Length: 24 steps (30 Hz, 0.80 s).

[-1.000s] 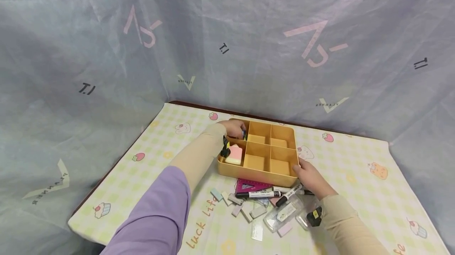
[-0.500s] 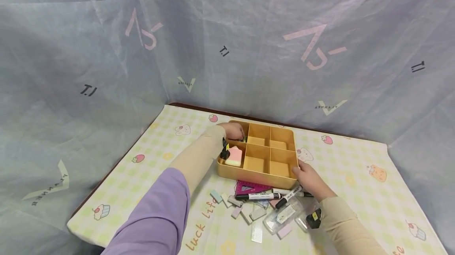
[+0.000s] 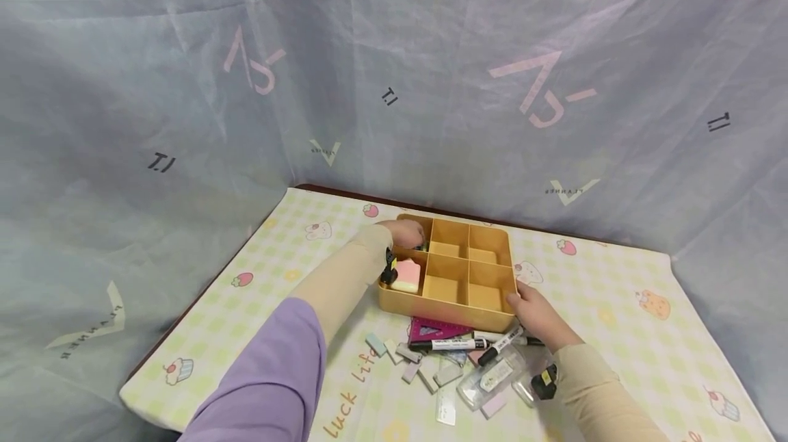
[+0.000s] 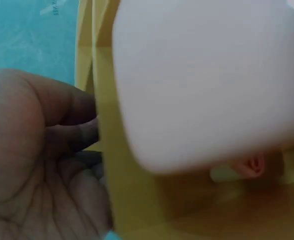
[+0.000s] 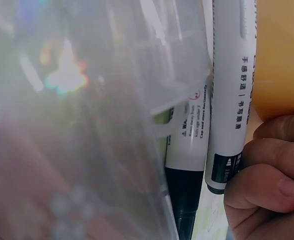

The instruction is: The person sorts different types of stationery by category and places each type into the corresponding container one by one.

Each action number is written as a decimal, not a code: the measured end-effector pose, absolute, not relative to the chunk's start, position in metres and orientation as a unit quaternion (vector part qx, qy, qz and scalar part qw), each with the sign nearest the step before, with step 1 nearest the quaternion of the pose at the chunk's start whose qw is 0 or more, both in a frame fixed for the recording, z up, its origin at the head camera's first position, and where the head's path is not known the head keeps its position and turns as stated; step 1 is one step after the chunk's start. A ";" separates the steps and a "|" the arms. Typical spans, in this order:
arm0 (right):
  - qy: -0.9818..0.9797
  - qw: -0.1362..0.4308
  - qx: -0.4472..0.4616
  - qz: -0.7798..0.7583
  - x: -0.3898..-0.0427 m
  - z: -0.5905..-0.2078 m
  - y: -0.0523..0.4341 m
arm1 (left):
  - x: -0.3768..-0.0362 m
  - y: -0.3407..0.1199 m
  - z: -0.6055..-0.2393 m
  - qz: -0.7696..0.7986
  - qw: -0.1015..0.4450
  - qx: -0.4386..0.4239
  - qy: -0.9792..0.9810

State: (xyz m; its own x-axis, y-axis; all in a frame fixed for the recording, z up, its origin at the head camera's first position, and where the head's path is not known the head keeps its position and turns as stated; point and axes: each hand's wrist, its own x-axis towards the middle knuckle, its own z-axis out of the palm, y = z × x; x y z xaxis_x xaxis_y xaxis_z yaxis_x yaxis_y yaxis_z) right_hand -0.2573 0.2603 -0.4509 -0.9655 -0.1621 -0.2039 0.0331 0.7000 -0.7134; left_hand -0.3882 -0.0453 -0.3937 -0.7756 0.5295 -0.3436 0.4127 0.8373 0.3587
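Note:
A yellow tray (image 3: 507, 271) with six compartments stands mid-table. My left hand (image 3: 403, 231) reaches into its far-left compartment with curled fingers; a small dark item (image 3: 421, 247) lies at the fingertips, and whether they pinch it is unclear. In the left wrist view the left hand (image 4: 32, 165) lies against the tray wall (image 4: 112, 150). A pink-and-white block (image 3: 408, 276) sits in the near-left compartment and looms blurred as the block (image 4: 207, 85). My right hand (image 3: 535, 312) grips the tray's near right corner; its fingers (image 5: 267, 190) curl beside the tray (image 5: 282, 55).
In front of the tray lie two markers (image 3: 449, 344) (image 3: 500, 345), a purple set square (image 3: 434, 328), several small erasers (image 3: 400, 353) and a clear plastic case (image 3: 492, 377). Both markers (image 5: 232, 100) and the case (image 5: 87, 125) fill the right wrist view. Blue cloth hangs behind the table.
Both hands stay where they were at the tray. The head view has tilted slightly, so everything sits a little lower in the frame.

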 end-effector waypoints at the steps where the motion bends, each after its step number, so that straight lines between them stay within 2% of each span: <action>1: 0.913 0.127 -0.036 -0.387 -0.257 -0.452 0.261 | -0.384 -0.047 -0.391 0.151 0.218 0.250 0.931; 7: 0.912 0.116 -0.055 -0.389 -0.258 -0.455 0.264 | -0.365 -0.073 -0.376 0.291 0.149 0.238 0.915; 13: 0.912 0.120 -0.055 -0.389 -0.259 -0.457 0.267 | -0.349 -0.105 -0.397 0.426 0.081 0.187 0.882; 20: 0.913 0.120 -0.057 -0.386 -0.259 -0.459 0.270 | -0.322 -0.109 -0.442 0.547 0.140 0.128 0.815; 24: 0.910 0.122 -0.064 -0.391 -0.261 -0.455 0.267 | -0.312 -0.103 -0.460 0.570 0.139 0.104 0.803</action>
State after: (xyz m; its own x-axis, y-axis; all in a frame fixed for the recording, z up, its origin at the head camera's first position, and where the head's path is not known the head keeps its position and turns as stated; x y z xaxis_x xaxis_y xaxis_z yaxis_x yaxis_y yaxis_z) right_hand -0.2611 0.2674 -0.4549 -0.9619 -0.2128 -0.1718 -0.0217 0.6856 -0.7276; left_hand -0.3116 -0.1028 -0.4596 -0.9396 0.3258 -0.1046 0.0090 0.3291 0.9442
